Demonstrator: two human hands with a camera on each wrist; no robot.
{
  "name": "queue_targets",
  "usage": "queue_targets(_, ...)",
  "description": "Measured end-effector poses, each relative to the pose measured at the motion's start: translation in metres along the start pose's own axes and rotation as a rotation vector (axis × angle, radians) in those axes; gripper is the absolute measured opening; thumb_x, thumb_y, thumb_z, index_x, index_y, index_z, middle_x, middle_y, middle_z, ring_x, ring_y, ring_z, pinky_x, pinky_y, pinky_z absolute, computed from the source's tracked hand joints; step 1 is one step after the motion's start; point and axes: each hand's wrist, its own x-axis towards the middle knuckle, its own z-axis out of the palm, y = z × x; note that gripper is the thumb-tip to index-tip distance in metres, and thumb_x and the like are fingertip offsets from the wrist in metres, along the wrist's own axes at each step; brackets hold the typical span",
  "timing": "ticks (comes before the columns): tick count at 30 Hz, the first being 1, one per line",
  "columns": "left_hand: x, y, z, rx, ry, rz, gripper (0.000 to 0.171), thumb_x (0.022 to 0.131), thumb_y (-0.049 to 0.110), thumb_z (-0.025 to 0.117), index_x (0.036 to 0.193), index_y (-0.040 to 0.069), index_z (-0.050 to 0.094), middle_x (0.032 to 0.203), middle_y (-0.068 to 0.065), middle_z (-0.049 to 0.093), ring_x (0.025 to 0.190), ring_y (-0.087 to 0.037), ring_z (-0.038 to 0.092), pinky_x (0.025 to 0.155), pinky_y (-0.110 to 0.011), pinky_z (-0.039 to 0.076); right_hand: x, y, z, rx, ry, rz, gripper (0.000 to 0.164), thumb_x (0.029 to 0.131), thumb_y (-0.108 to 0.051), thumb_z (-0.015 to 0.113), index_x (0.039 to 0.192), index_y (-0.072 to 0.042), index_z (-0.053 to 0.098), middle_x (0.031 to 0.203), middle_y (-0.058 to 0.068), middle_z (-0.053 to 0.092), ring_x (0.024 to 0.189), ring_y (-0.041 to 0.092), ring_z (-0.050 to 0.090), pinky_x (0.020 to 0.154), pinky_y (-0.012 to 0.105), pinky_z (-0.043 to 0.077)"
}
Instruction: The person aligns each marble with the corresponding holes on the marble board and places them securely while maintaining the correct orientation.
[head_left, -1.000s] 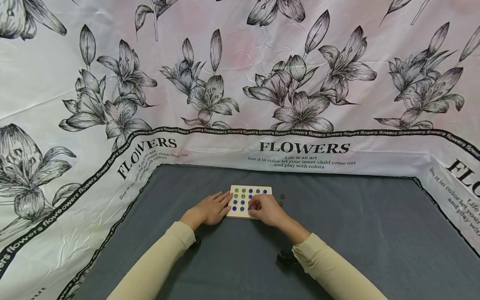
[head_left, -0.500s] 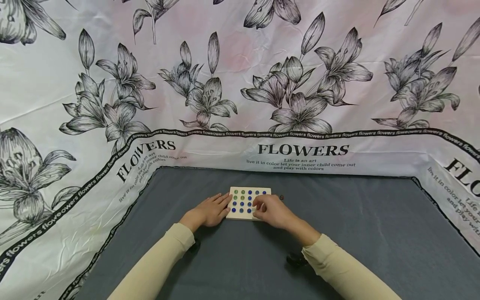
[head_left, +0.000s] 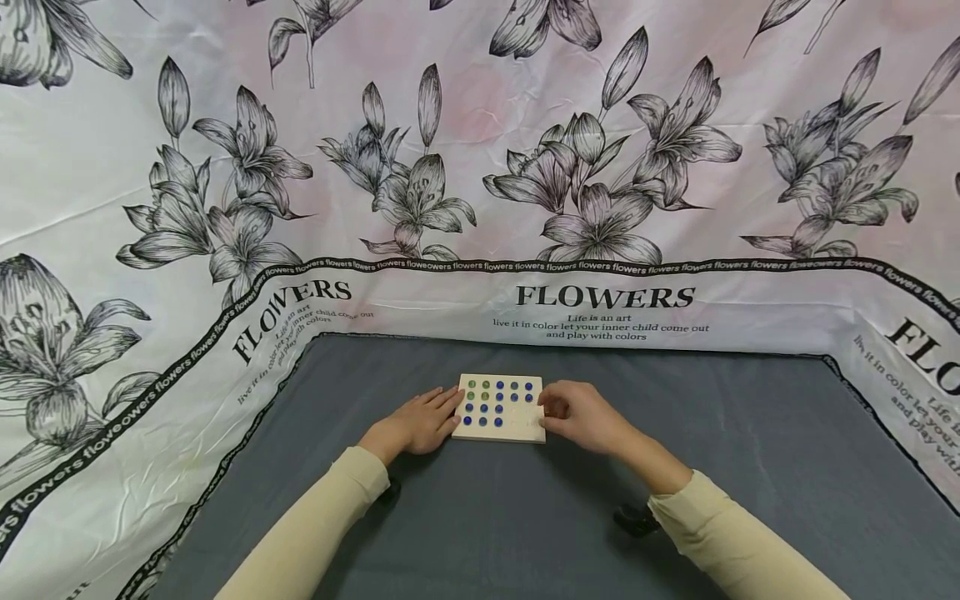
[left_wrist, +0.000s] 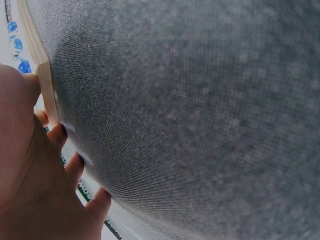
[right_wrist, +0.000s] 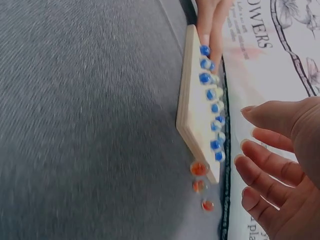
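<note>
A pale wooden board [head_left: 521, 421] lies on the grey cloth, with rows of marbles seated in it. Green marbles [head_left: 478, 390] fill its back left corner; blue marbles [head_left: 499, 408] take up the front left and back right. My left hand [head_left: 415, 422] rests flat with its fingertips on the board's left edge. At the right edge hovers my right hand [head_left: 585, 414], thumb and fingers apart with nothing between them in the right wrist view. Several orange marbles [right_wrist: 199, 168] lie on the cloth beside the board, hidden by this hand in the head view.
Grey cloth [head_left: 480, 517] covers the table around the board. Behind it rises a white and pink sheet [head_left: 480, 200] printed with flowers and lettering. A black device [head_left: 636, 521] sits under the right wrist.
My right hand has left the blue marble at the board's front row and moved right to the edge, now covering the loose marbles in the head view. My left hand stays in place.
</note>
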Motion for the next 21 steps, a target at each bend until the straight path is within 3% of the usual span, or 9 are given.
queue_targets(12,0.008,-0.011,0.013,0.006,0.011,0.008,0.06,0.113,0.042,0.028,0.167,0.019,0.015,0.172,-0.001,0.015,0.158,-0.029,0.014,0.126,-0.052,0.016,-0.016,0.011,-0.015,-0.064,0.016,0.053,0.025,0.093,-0.009,0.076,0.115,0.001,0.07,0.108,0.014,0.069,0.086,0.019,0.063,0.072,0.035,0.053)
queue_targets(21,0.013,-0.017,0.019,0.011,0.024,0.012,0.06,0.112,0.045,0.03,0.167,0.022,0.016,0.172,0.001,0.016,0.158,-0.028,0.015,0.126,-0.052,0.017,-0.016,0.029,-0.022,-0.069,0.041,0.079,0.023,0.094,-0.008,0.074,0.115,0.0,0.071,0.11,0.016,0.071,0.087,0.022,0.065,0.071,0.036,0.053)
